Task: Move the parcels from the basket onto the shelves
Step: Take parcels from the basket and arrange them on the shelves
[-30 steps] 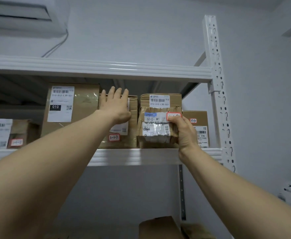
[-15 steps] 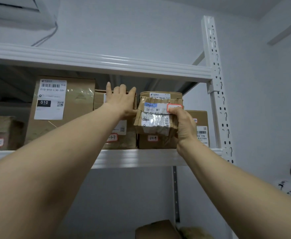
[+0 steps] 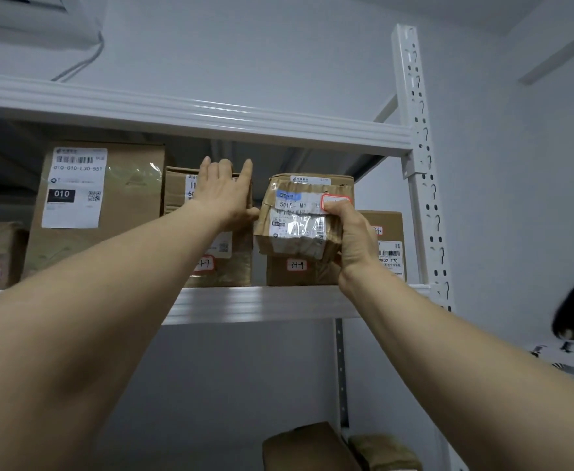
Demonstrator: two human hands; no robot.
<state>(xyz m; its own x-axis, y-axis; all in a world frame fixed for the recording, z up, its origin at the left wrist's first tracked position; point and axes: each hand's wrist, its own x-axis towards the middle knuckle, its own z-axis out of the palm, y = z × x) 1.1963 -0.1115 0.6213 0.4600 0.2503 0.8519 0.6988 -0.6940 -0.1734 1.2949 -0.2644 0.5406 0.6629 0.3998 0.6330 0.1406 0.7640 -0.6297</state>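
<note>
Lifted higher, the parcel hangs clear of the shelf.
Right grip clasps its right end, thumb on the red-edged label; left grip lies flat against a neighbouring box. Taped, crumpled card: probably light, slightly yielding; hold by both ends.

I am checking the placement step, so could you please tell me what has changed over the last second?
The right hand has lifted the taped parcel from shelf level up the front of the box behind, uncovering that box's red-edged tag. Unchanged: the right hand's grip, the left hand flat on the neighbouring box, and both boxes' places on the shelf.
</note>
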